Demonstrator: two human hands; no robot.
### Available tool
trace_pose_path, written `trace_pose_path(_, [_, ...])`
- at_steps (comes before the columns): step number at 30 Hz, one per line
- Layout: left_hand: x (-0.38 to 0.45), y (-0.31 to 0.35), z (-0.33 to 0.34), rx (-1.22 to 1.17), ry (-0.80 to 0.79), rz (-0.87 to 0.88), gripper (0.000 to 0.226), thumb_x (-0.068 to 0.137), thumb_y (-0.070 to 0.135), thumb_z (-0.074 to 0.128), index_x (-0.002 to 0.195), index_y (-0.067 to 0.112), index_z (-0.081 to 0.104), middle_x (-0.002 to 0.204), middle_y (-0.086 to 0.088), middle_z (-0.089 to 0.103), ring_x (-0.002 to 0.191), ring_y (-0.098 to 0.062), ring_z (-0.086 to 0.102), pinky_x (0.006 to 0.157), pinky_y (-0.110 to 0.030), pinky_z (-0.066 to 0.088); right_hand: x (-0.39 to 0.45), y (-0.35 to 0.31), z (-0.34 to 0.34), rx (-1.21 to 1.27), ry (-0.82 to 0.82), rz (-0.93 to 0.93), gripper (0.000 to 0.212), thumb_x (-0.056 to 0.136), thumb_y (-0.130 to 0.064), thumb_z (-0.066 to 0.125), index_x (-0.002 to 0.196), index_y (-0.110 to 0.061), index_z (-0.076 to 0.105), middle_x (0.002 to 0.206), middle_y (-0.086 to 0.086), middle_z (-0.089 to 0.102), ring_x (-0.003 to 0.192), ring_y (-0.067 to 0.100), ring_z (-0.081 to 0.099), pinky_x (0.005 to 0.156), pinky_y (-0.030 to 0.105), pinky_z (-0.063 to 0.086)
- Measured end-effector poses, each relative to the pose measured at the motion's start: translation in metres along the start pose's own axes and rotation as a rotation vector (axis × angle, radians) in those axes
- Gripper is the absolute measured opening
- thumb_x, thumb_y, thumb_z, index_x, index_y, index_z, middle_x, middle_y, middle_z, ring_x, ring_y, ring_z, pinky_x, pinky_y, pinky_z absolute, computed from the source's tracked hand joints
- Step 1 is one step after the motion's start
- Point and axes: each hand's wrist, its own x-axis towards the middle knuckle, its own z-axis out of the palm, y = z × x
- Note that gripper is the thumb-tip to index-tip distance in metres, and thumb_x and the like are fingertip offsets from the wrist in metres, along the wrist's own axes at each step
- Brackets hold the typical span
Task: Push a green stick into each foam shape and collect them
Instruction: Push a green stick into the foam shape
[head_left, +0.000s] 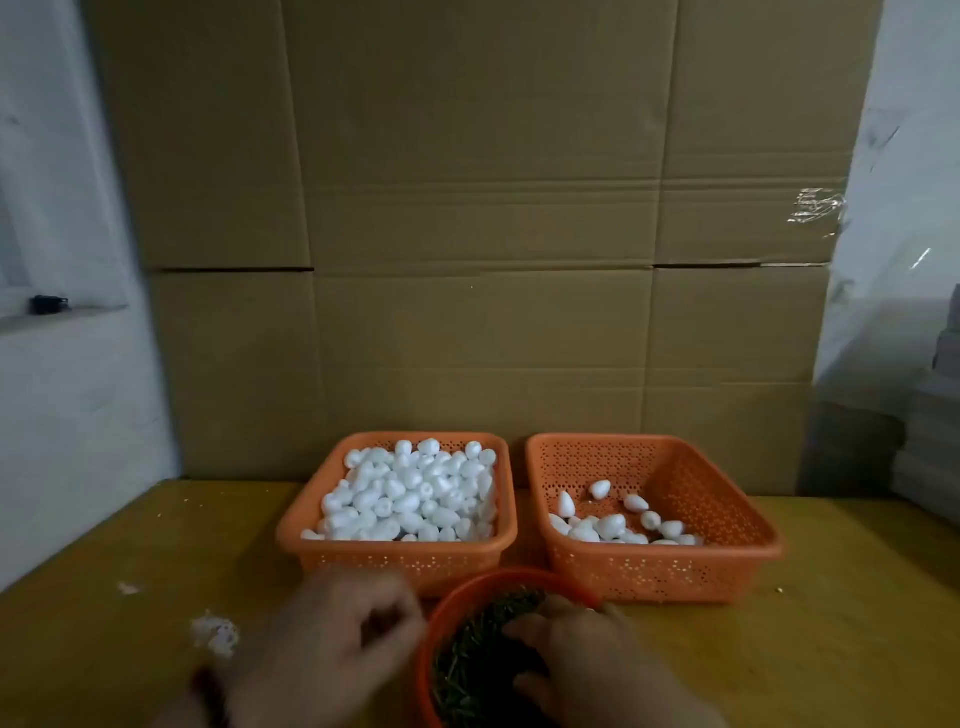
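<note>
Head view looked down on a yellow table (831, 649) backed by flattened cardboard (467, 208). At centre frame sat two orange perforated baskets: the left basket (311, 525) was heaped with white foam shapes (410, 493), while the right basket (727, 499) held only a few foam pieces (610, 525) along its near side; no sticks could be made out in them. At lower centre stood a round orange bowl (441, 618) full of green sticks (483, 654).

The left hand (332, 639), lower left of the bowl, was blurred, with fingers curled inward; whether it held a foam shape could not be told. The right hand (582, 654) reached into the bowl, fingers bent down among the sticks, apparently gathering one, though a definite pinch was hidden.

The foam looked very light and crumbly, with white crumbs (215, 631) lying at lower left, so it probably dents under a hard squeeze and is best held gently round its broad body. The sticks seemed thin and stiff; pinching one near its end should keep it from bending when pushed in.
</note>
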Motion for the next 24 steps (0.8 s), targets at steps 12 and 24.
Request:
trace_pose_path(12, [0.176, -0.048, 0.011, 0.415, 0.118, -0.167, 0.047, 0.094, 0.02, 0.051, 0.139, 0.03, 0.044, 0.147, 0.005, 0.038, 0.133, -0.019, 0.037, 0.108, -0.041, 0.036, 0.016, 0.007, 0.01, -0.019, -0.02, -0.016, 0.038, 0.092, -0.034, 0.053, 0.13, -0.03, 0.051, 0.135, -0.002, 0.044, 0.131, 0.019, 0.04, 0.113, 0.031, 0.026])
trace_pose_path(24, [0.21, -0.044, 0.027, 0.779, -0.017, -0.34, 0.071, 0.088, 0.036, 0.055, 0.149, 0.033, 0.018, 0.152, 0.003, 0.02, 0.141, -0.025, 0.02, 0.104, -0.042, 0.023, 0.027, 0.01, 0.017, -0.021, -0.086, -0.053, 0.04, 0.096, -0.047, 0.043, 0.134, -0.032, 0.045, 0.137, -0.003, 0.044, 0.133, 0.015, 0.038, 0.114, 0.033, 0.022])
